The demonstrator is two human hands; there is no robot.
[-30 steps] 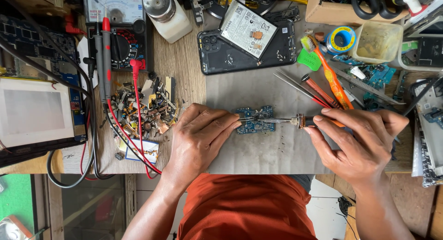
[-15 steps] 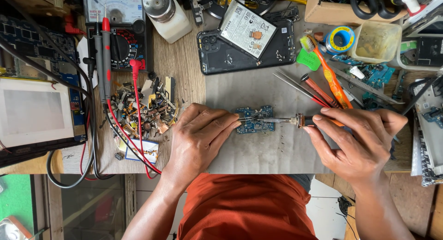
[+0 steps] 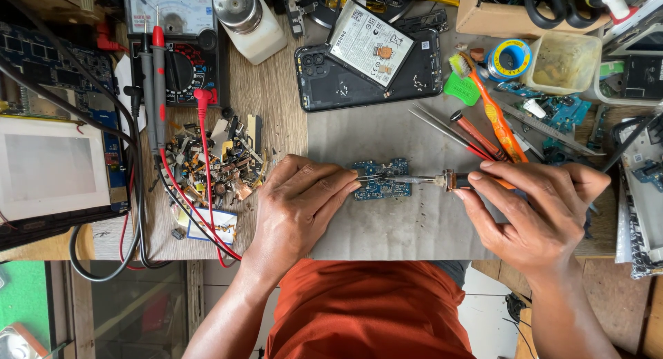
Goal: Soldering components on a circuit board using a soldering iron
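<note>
Nothing has shifted since the earlier frame. Left hand (image 3: 298,206) lies flat, fingertips pinning the small blue circuit board (image 3: 381,180) on the grey mat (image 3: 387,228). Right hand (image 3: 535,210), at the board's three o'clock, is closed around a soldering iron (image 3: 442,181), tip on the board.

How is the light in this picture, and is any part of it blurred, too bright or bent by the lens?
Head view: soft, even daylight with faint shadows under the left hand and right hand; the small blue circuit board and soldering iron are sharp; the white panel at left looks washed out; edges curve slightly from the wide lens.
</note>
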